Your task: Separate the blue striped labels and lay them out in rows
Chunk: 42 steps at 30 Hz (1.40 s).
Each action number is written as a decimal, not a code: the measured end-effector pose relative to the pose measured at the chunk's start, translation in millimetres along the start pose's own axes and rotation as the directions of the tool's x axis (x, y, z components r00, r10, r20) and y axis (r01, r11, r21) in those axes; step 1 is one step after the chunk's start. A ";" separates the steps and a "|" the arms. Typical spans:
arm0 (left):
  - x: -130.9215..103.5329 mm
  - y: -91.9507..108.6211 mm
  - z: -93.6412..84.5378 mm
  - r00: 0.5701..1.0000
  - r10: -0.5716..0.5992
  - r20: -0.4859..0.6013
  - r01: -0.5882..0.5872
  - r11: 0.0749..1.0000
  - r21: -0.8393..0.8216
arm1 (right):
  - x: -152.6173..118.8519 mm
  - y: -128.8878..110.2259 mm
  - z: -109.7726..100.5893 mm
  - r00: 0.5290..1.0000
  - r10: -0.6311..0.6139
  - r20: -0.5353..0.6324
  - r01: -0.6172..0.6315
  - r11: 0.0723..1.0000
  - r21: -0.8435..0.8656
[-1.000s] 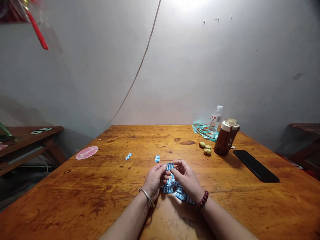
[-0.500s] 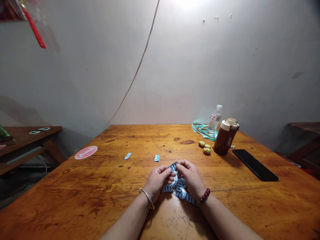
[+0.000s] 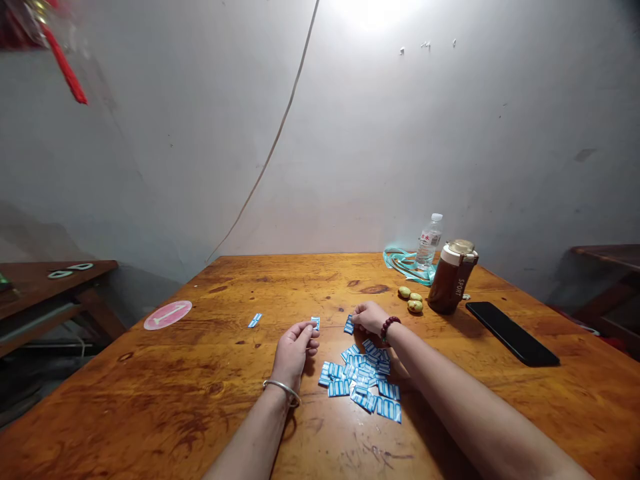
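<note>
A loose pile of small blue-and-white striped packets (image 3: 363, 373) lies on the wooden table (image 3: 200, 400), between my forearms. My right hand (image 3: 371, 317), with a dark red bead bracelet, pinches one striped packet (image 3: 349, 325) beyond the pile, low over or on the tabletop. To its left, my left hand (image 3: 296, 347), wearing a silver bangle, has thumb and forefinger closed at the edge of another packet (image 3: 316, 323). Its fingertips partly cover that packet. Farther left a single packet (image 3: 255, 321) lies alone on the wood.
At the right stand a brown SPORT bottle (image 3: 447, 280) and a clear water bottle (image 3: 429, 243) by a turquoise strap (image 3: 400, 260). Several small yellowish potato-like lumps (image 3: 415, 306) and a black phone (image 3: 510, 333) lie nearby. A pink round sticker (image 3: 168, 315) is at the left edge.
My hands have parted from above the pile, uncovering it. My right hand has carried a packet forward; my left hand has moved left and forward to the middle packet.
</note>
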<state>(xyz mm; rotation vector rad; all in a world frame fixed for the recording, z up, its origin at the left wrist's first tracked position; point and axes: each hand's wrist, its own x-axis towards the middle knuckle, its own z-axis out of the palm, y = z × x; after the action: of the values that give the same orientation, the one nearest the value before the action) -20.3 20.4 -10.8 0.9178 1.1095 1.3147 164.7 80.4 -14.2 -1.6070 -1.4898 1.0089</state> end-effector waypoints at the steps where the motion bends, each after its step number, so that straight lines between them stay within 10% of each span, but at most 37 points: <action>1: 1.9 -1.0 -1.4 1.000 0.003 -0.002 -0.003 1.000 0.004 | 4.9 1.3 4.3 1.000 -0.002 0.003 0.002 0.999 -0.039; 15: 2.0 -2.5 -0.4 0.997 0.024 0.069 -0.026 0.999 0.036 | 18.0 2.7 29.2 0.975 -0.213 -0.059 0.155 0.850 -0.503; 29: 3.2 -5.3 -0.9 0.996 0.034 0.087 -0.039 0.997 0.063 | 4.7 -8.4 29.0 0.965 -0.252 -0.072 0.180 0.836 -0.519; 42: -7.2 -17.5 9.1 0.948 0.117 0.298 -0.234 0.887 0.397 | -87.0 15.4 -13.9 0.945 -0.318 -0.070 0.268 0.881 -0.389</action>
<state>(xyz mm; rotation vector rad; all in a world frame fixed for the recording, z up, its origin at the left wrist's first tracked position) -6.5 12.7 -24.7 1.5103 1.1405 1.0621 181.5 -7.4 -15.3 -1.5969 -1.8459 0.4536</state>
